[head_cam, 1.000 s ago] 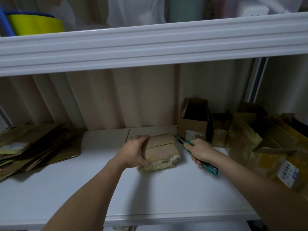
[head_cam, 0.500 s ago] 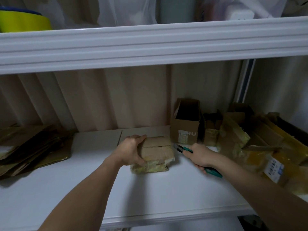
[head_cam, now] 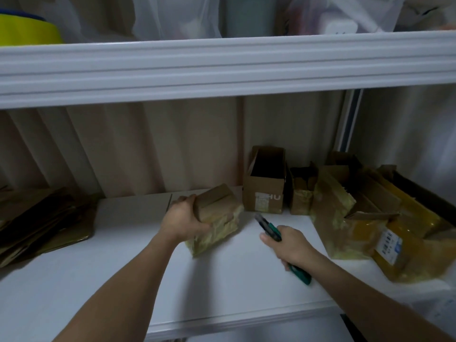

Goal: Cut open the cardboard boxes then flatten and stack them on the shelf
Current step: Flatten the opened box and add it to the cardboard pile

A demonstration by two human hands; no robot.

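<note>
Gripping the tilted taped box (head_cam: pixel 217 218), left hand (head_cam: pixel 183 219); right hand (head_cam: pixel 288 245) clutches the cutter (head_cam: pixel 270 229), blade aimed up-left

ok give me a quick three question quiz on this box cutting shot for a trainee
1. True or false: the blade of the utility knife is cutting into the small taped box.
2. Which hand grips the small taped box?
A. left hand
B. right hand
C. neither
3. Fill in: the pile of flattened cardboard lies at the ___ end of the shelf.

Key
1. False: the knife is held clear of the box, blade pointing toward it.
2. A: the left hand wraps round its left end and the box is tipped up.
3. Left; the open upright box and the uncut ones stand to the right.
</note>
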